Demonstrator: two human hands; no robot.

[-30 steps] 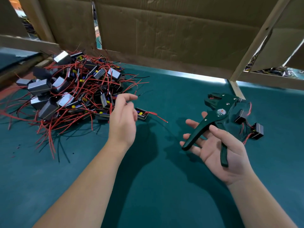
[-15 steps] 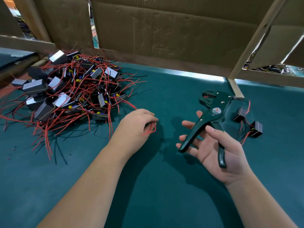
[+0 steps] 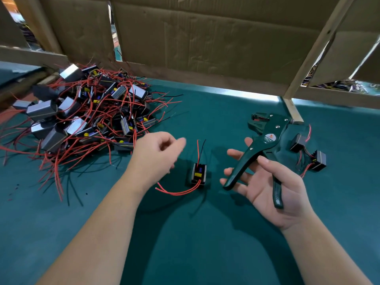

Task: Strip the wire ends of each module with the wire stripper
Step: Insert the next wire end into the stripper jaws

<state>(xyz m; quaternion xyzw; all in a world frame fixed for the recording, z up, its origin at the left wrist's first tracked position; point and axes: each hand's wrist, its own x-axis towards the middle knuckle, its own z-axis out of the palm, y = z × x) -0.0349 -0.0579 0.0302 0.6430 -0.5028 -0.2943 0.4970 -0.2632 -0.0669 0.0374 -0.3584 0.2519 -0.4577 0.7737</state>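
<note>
A single black module (image 3: 198,173) with a yellow part and red and black wires lies on the green mat between my hands. My left hand (image 3: 157,155) hovers just left of it, blurred, fingers loosely curled, holding nothing. My right hand (image 3: 267,188) is palm up, fingers spread, with the dark green wire stripper (image 3: 265,145) lying across it; the thumb curls over one handle. The stripper's jaws point away from me, up and to the left.
A big pile of modules with tangled red wires (image 3: 86,118) covers the mat's left side. Two more modules (image 3: 317,161) lie right of the stripper. Cardboard walls (image 3: 205,38) and a wooden post (image 3: 294,110) close off the back.
My left hand drew one module out of the pile toward the middle, then let go of it. The module now lies on the mat. The right hand and stripper barely moved.
</note>
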